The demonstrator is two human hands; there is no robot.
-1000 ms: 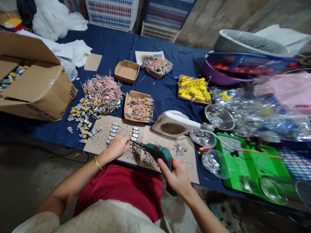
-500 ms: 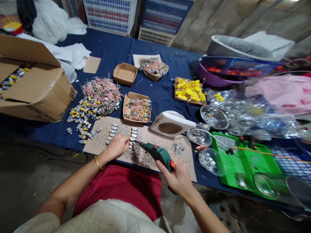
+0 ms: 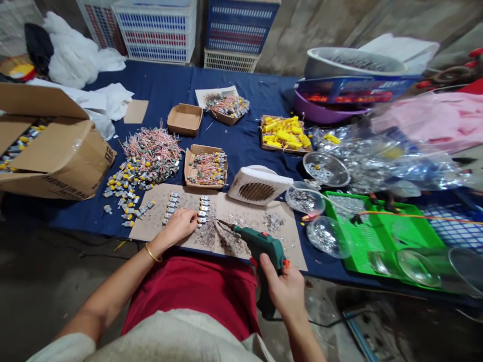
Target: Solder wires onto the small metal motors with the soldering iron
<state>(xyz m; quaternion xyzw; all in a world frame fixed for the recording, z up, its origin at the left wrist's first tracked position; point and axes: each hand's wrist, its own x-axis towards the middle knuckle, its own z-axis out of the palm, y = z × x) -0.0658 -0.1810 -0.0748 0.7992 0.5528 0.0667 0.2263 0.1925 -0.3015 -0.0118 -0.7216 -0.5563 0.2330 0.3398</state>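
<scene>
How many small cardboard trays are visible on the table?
4: near tray, right of the wired pile; left tray, farther back; far tray, farthest back; right tray, holding yellow parts.

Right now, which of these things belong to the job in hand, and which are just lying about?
Likely part of the job:
green tool, in the right hand
small silver-and-yellow parts in two rows, by the left hand
brown cardboard under those rows

Probably just lying about:
pink sheet
white bundle
purple basin
</scene>
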